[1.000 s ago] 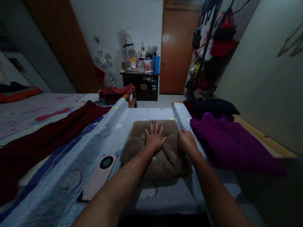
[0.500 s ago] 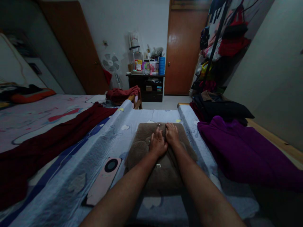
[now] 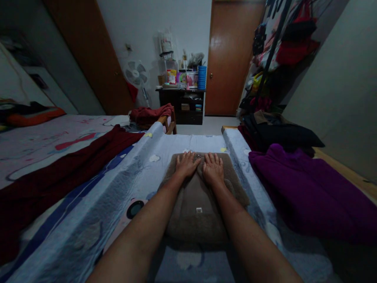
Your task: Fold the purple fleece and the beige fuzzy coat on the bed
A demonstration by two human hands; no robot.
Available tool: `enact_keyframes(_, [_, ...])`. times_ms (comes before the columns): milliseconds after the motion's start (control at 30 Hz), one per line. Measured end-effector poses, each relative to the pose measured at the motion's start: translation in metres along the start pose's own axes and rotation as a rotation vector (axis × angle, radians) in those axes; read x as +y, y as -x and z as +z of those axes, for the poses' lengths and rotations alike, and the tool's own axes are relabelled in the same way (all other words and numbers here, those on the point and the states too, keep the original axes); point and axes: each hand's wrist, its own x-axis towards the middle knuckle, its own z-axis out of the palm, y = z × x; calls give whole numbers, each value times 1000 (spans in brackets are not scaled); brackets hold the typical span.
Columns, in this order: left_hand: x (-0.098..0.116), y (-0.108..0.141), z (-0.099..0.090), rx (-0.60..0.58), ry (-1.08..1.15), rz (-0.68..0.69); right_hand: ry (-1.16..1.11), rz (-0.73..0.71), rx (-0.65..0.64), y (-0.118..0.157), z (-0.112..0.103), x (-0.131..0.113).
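A brown fleecy garment [image 3: 197, 226], folded into a rough rectangle, lies on the light blue patterned sheet [image 3: 188, 143]. A small white label [image 3: 199, 210] shows on its lower middle. Near its far edge, my left hand [image 3: 187, 164] rests flat on the left part with fingers spread. My right hand [image 3: 213, 168] lies on the cloth just right of it, palm down, fingers somewhat apart. A round snap shows between the hands at the far edge. Neither hand grips anything visible.
A pink phone [image 3: 123, 224] lies at the left, partly behind my left forearm. A folded purple garment [image 3: 306, 192] and dark folded clothes [image 3: 282, 131] are at the right. Dark red cloth [image 3: 73, 165] stretches along the left bed.
My left hand has moved left and forward, away from the garment's middle, and its fingers have spread. My right hand has shifted slightly. My left forearm now covers more of the phone.
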Motion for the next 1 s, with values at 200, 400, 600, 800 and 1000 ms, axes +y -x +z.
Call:
enact_keyframes(200, [-17, -3, 4, -23, 30, -214, 7, 0, -13, 1, -1, -2])
enact_keyframes(400, [-31, 1, 1, 1, 64, -435, 27, 28, -22, 1, -1, -3])
enact_keyframes(600, [-5, 6, -17, 285, -63, -196, 25, 52, -14, 2, -3, -4])
enact_keyframes(800, [27, 10, 2, 157, 40, 37, -35, 34, -38, 3, -4, 1])
enact_keyframes(1000, [26, 16, 18, 220, -4, 28, -201, 53, -79, -18, -11, 5])
